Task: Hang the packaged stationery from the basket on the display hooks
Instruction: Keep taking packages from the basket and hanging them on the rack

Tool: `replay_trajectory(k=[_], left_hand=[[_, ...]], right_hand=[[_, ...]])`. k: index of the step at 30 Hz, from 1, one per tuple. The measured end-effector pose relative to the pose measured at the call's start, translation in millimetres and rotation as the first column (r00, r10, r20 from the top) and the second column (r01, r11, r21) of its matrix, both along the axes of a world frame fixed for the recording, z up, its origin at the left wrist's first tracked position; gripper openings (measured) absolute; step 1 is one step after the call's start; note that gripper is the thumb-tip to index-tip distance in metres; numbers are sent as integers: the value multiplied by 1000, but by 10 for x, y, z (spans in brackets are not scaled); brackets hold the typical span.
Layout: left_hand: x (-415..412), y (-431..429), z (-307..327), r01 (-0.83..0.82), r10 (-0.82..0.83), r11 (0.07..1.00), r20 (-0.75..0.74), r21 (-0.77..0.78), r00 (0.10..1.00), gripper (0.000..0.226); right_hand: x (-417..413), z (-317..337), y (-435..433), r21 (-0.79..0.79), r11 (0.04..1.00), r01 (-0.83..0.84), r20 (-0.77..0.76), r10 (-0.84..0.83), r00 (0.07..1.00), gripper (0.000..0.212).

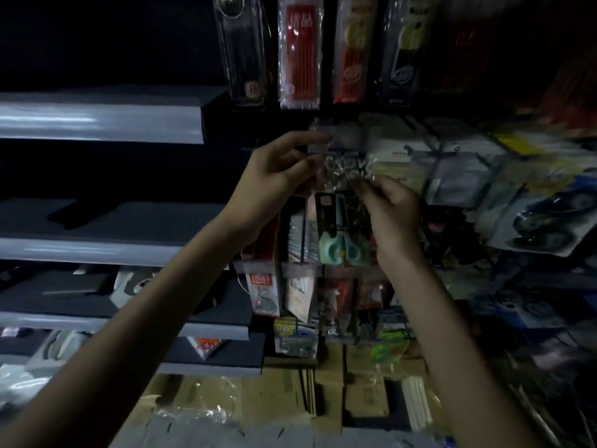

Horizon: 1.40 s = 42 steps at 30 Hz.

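A clear plastic packet (347, 169) with pale lettering is held up in front of the dark display wall, at the height of a row of hooks. My left hand (277, 176) pinches its upper left corner between thumb and fingers. My right hand (387, 205) pinches its lower right edge. Just below the packet hangs a pack of mint-green scissors (339, 234). The hook behind the packet is blurred and I cannot make it out. The basket is out of view.
Pen and refill packs (300, 53) hang in a row above. Blurred carded packs (452, 166) fill the hooks at right. Grey shelves (97, 121) step down the left side. More small packets (294, 337) hang lower, and cardboard boxes (365, 392) sit on the floor.
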<state>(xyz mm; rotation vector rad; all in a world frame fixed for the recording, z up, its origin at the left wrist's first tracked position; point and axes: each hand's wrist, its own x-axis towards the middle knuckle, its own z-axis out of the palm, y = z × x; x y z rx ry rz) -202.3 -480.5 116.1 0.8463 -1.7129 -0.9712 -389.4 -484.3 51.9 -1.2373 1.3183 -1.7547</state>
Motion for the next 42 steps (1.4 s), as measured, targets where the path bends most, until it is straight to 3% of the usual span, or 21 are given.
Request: replay_trajectory(k=[9, 14, 19, 36, 42], left_hand=[[26, -5, -101, 5, -5, 1000, 3, 22, 1000, 34], [2, -38, -133, -21, 20, 1000, -9, -18, 1000, 32], [-16, -69, -137, -14, 14, 999, -2, -32, 1000, 30], [-34, -47, -167, -12, 10, 996, -25, -85, 1000, 25], [-52, -51, -420, -37, 36, 993, -18, -114, 999, 23]], right_hand=[[106, 4, -177, -64, 998, 23, 9, -22, 1000, 40], [139, 17, -261, -65, 997, 34, 43, -31, 999, 42], [156, 27, -281, -61, 997, 52, 80, -48, 996, 19], [166, -37, -372, -65, 993, 102, 33, -100, 994, 26], [158, -29, -377, -63, 993, 96, 108, -89, 990, 21]])
